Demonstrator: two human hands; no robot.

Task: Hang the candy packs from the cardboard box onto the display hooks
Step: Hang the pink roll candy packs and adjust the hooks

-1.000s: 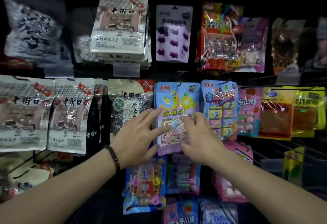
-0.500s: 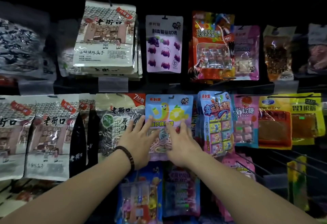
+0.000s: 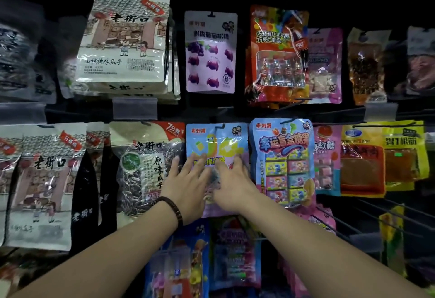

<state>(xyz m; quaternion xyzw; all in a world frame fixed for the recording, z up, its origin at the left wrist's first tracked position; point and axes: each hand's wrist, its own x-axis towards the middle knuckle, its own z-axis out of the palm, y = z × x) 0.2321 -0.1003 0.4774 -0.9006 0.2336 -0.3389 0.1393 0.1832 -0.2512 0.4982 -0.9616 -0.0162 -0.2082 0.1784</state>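
A blue and pink candy pack [image 3: 217,141] with yellow cartoon figures hangs on a display hook [image 3: 220,126] in the middle row. My left hand [image 3: 188,182], with a dark bead bracelet on its wrist, lies flat on the pack's left half with fingers spread. My right hand [image 3: 231,181] presses flat on the pack's right half, fingers straight. Both hands cover the pack's lower part. The cardboard box is out of view.
Sunflower seed bags [image 3: 146,168] hang to the left, a blue candy box pack [image 3: 283,161] to the right, a purple grape gummy pack [image 3: 210,52] above. More candy packs [image 3: 233,253] hang below. Bare black hooks [image 3: 381,213] stick out at lower right.
The camera has tilted down relative to the rack, so the display sits lower in view. Both hands stay pressed on the blue and pink pack, now further up it.
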